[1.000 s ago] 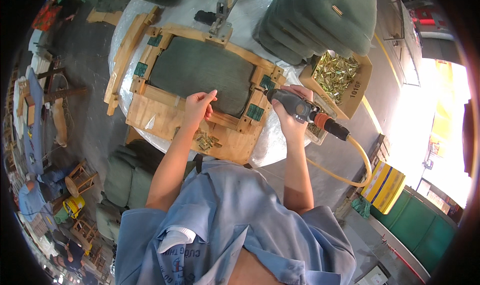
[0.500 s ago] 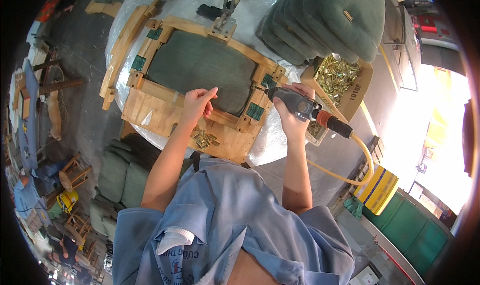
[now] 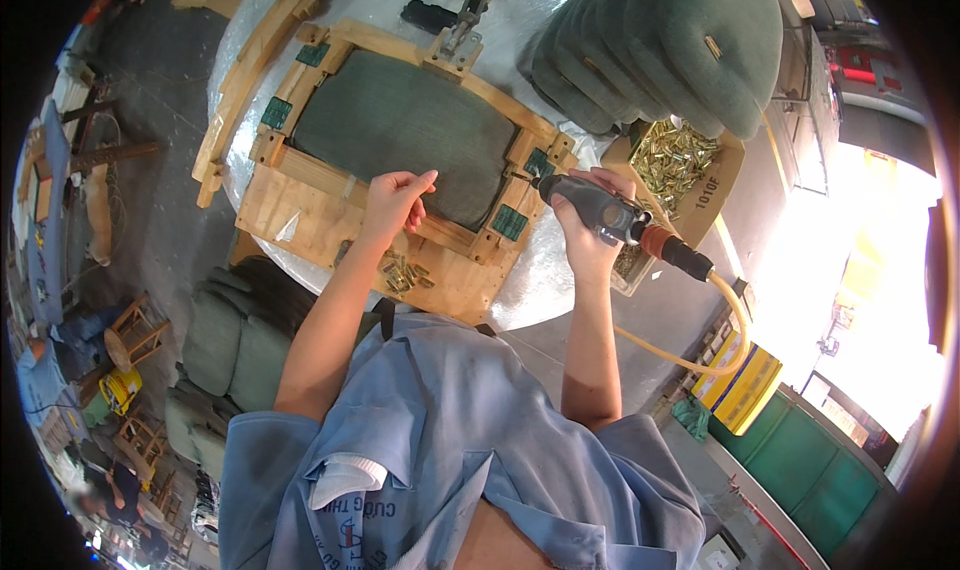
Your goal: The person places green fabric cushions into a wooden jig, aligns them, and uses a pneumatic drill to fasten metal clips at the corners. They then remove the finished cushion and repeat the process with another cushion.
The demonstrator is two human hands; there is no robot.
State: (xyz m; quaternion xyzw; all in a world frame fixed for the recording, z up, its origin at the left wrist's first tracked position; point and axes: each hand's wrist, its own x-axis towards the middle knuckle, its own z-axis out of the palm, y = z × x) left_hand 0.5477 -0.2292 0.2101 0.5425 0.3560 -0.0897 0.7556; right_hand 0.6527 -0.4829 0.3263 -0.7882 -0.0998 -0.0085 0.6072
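A dark green upholstered pad (image 3: pixel 400 135) lies inside a wooden frame jig (image 3: pixel 330 173) on a plywood board (image 3: pixel 290 205). My right hand (image 3: pixel 590 235) grips a grey pneumatic screwdriver (image 3: pixel 595 208) with an orange collar and a yellow hose. Its bit points left at the jig's right end, beside a green block (image 3: pixel 538 160); whether it touches a screw is too small to tell. Over the pad's near edge is my left hand (image 3: pixel 392 208), thumb and forefinger pinched together. Anything between those fingertips cannot be made out. Small brass-coloured fasteners (image 3: pixel 402 273) lie on the board near my left forearm.
A metal toggle clamp (image 3: pixel 465 30) stands on the jig's far side. Stacked green pads (image 3: pixel 660 45) rise at the far right, beside a cardboard box (image 3: pixel 720 175) of brass-coloured fasteners. Curved wooden pieces (image 3: pixel 245 80) lie left. The yellow hose (image 3: pixel 735 345) loops at right.
The whole view has shifted slightly. Both hands stay in nearly the same place over the jig, and the right one still holds the screwdriver.
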